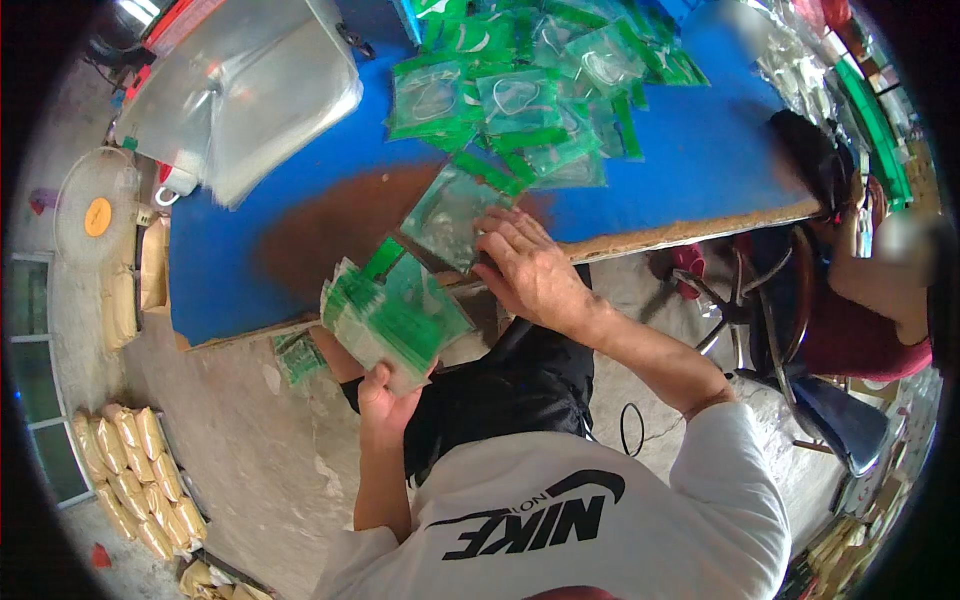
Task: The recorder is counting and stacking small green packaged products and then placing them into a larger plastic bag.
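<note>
My left hand (pixel 388 400) is closed around the lower end of a fanned stack of clear plastic bags with green bands (pixel 385 315), held in front of the table's near edge. My right hand (pixel 535 272) is closed on a single clear green-banded bag (pixel 445 215) lying at the table edge, fingers on top and thumb by its near corner. Beyond it, a loose heap of similar flat bags (pixel 520 100) spreads over the blue tabletop (pixel 340 145). Some bags in the heap have a pale looped item inside.
A large stack of clear plastic sheets (pixel 285 100) lies at the table's far left, near a white mug (pixel 178 182). To the left stand a fan (pixel 97 215) and piled tan packages (pixel 140 475). Another person (pixel 865 310) sits at the right by a metal-legged chair (pixel 745 285).
</note>
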Action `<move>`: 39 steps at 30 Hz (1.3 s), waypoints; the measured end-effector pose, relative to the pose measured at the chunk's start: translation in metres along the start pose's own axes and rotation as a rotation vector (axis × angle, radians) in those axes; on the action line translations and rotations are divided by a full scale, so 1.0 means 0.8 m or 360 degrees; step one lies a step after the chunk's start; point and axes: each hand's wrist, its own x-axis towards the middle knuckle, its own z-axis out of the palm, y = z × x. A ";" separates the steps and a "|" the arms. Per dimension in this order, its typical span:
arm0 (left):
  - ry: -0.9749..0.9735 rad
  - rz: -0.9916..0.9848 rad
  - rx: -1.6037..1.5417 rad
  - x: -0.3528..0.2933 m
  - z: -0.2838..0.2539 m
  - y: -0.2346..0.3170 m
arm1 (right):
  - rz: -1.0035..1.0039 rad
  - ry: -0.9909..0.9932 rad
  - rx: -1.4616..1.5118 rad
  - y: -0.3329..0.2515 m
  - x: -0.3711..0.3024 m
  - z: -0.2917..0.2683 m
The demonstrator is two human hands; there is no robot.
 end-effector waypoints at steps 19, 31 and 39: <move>0.0180 0.0167 0.0252 -0.004 0.066 0.005 | -0.0101 0.0312 -0.0292 0.077 0.176 0.044; 0.0317 0.0308 0.0159 -0.005 0.024 0.013 | -0.0456 -0.0535 0.0607 -0.014 0.137 0.017; 0.0214 0.0273 0.0170 -0.021 -0.039 0.007 | -0.0716 -0.0367 0.0143 0.010 0.114 0.034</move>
